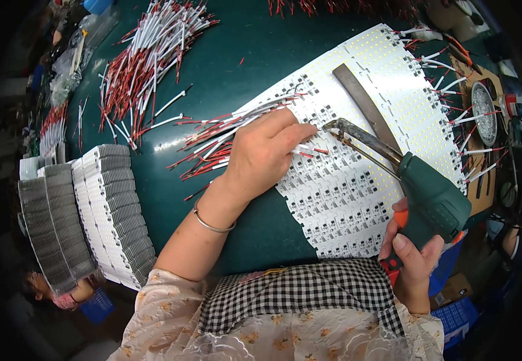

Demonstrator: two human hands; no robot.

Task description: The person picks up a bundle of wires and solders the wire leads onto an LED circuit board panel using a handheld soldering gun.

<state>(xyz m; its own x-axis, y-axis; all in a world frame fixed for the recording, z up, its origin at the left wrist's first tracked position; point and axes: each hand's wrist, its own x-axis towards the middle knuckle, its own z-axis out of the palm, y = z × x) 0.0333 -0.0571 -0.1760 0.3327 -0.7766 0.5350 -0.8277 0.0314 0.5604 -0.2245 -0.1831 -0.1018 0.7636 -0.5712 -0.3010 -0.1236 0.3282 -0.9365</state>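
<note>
The left hand [261,151] curls snugly around red-and-white wires [252,113] over white circuit boards [345,204] on a green tabletop [231,54] as the right hand [417,260] grips a soldering gun [435,195], apparently joining wires, the next move likely calling for steady aim.

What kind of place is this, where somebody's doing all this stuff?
Probably an electronics workshop. The right hand holds a green soldering gun, white circuit boards cover part of the table, and there's a big heap of wires.
</note>
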